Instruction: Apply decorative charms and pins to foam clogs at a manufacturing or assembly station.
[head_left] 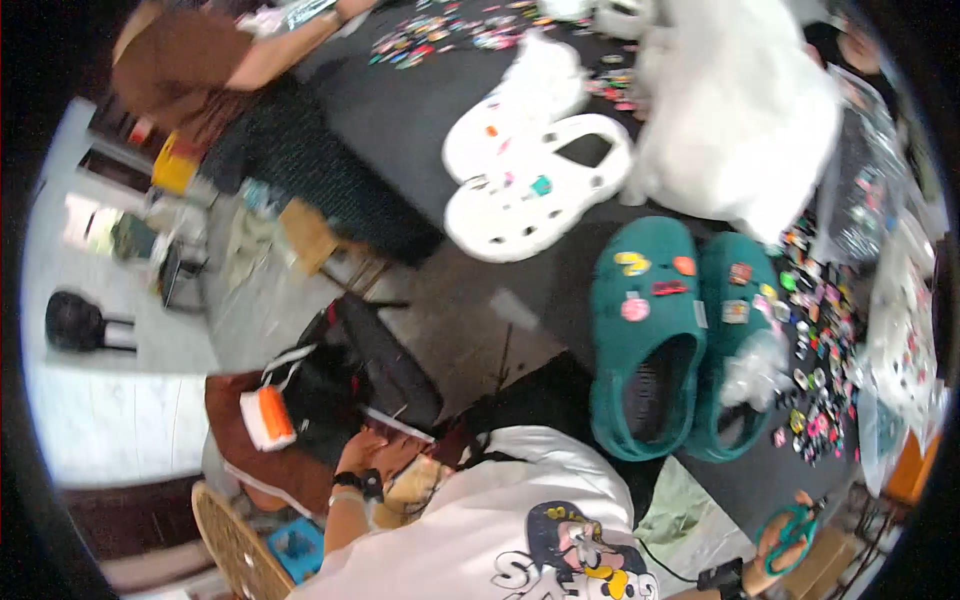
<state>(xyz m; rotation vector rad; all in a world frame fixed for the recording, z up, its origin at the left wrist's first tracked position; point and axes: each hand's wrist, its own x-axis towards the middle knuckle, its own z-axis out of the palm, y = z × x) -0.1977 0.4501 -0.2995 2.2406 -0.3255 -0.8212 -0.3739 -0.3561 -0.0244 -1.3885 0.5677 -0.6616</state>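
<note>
My right hand (783,548) is at the lower right, below the table's near edge, with its fingers through the handles of green scissors (795,527). My left hand (392,492), a black watch on its wrist, reaches down on my left toward a dark bag (330,385) and brown cloth on the floor; its fingers are hard to make out. On the black table (400,110) in front of me stands a pair of teal clogs (645,335) studded with coloured charms. A crumpled clear plastic bag (755,370) lies in the right one. Farther off sits a pair of white clogs (525,180).
Several small coloured charms (825,350) are scattered along the table's right side and at its far end. A large white bag (740,120) lies at the upper right. Another person's arm (285,50) rests at the far left end. A woven chair (235,545) stands at my left.
</note>
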